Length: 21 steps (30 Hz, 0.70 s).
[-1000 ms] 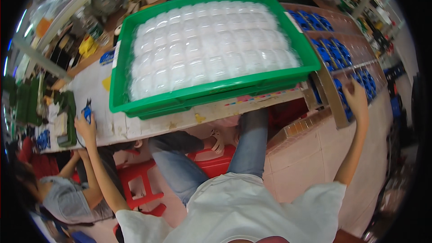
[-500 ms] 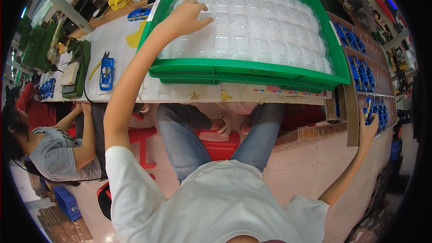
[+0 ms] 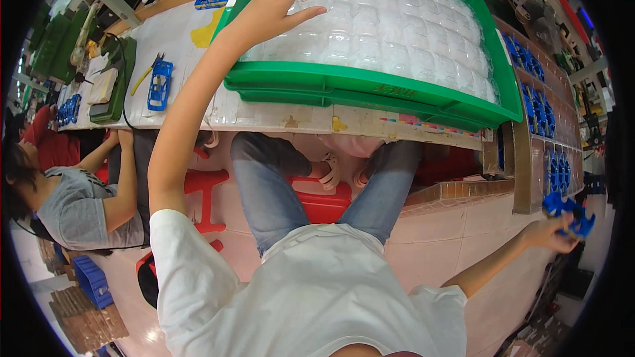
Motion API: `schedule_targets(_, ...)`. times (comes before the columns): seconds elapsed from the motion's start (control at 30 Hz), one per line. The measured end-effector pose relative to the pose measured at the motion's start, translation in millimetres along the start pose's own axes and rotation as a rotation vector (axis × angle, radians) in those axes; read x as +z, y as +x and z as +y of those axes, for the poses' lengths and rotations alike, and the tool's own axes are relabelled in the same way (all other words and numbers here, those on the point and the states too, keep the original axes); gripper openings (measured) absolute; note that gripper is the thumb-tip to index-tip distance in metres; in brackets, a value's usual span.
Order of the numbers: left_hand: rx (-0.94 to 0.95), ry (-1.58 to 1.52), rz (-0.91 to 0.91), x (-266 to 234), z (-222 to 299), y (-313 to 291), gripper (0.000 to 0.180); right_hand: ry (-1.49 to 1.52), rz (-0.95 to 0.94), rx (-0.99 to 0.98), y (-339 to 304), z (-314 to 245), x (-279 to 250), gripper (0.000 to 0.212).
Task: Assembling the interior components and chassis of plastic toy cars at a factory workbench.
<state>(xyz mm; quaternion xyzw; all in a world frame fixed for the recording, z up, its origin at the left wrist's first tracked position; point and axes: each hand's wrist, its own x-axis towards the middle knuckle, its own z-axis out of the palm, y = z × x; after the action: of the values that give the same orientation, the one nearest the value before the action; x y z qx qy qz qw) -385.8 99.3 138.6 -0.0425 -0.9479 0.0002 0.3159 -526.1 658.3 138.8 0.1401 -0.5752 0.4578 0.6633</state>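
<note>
Two hands apart, left hand (image 3: 278,0) fingers spread flat on clear blister tray (image 3: 390,33), right hand (image 3: 552,231) fingers clenched around blue part (image 3: 570,215)

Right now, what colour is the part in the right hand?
Blue part, held in the right hand; seen in the head view.

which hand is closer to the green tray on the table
Left. The left hand rests on the clear blister sheet inside the green tray; the right hand holds blue parts far right, below it.
</note>
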Motion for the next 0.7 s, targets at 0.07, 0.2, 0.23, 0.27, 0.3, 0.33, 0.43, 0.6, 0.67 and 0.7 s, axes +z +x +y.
schedule_targets(0.07, 0.045, -0.125, 0.020, -8, 7, -8, 0.020, 0.175, -0.081, 0.151, -19, -60, 7, 0.054)
schedule_targets(0.2, 0.170, -0.107, 0.137, -29, 35, -13, 0.010, 0.563, -0.309, 0.486, -72, -142, 18, 0.068)
schedule_targets(0.23, 0.228, -0.040, 0.222, -33, 44, -19, 0.009, 0.800, -0.403, 0.721, -86, -153, 17, 0.068)
schedule_targets(0.27, 0.261, 0.019, 0.262, -39, 63, -24, 0.010, 1.023, -0.487, 0.954, -96, -165, 16, 0.069)
schedule_targets(0.3, 0.287, 0.136, 0.298, -43, 82, -39, 0.012, 1.198, -0.549, 1.174, -110, -180, 26, 0.070)
schedule_targets(0.33, 0.320, 0.230, 0.341, -43, 101, -49, 0.014, 1.220, -0.630, 1.383, -117, -189, 30, 0.071)
schedule_targets(0.43, 0.381, 0.259, 0.354, -43, 155, -78, 0.030, 1.334, -0.819, 1.697, -142, -202, 42, 0.070)
schedule_targets(0.6, 0.356, 0.079, 0.360, -33, 207, -110, 0.023, 1.423, -0.891, 2.034, -167, -216, 50, 0.064)
schedule_targets(0.67, 0.370, 0.032, 0.335, -30, 222, -114, 0.019, 1.495, -0.916, 1.931, -176, -218, 50, 0.063)
schedule_targets(0.7, 0.353, 0.017, 0.320, -30, 226, -114, 0.017, 1.454, -0.927, 1.923, -178, -221, 50, 0.065)
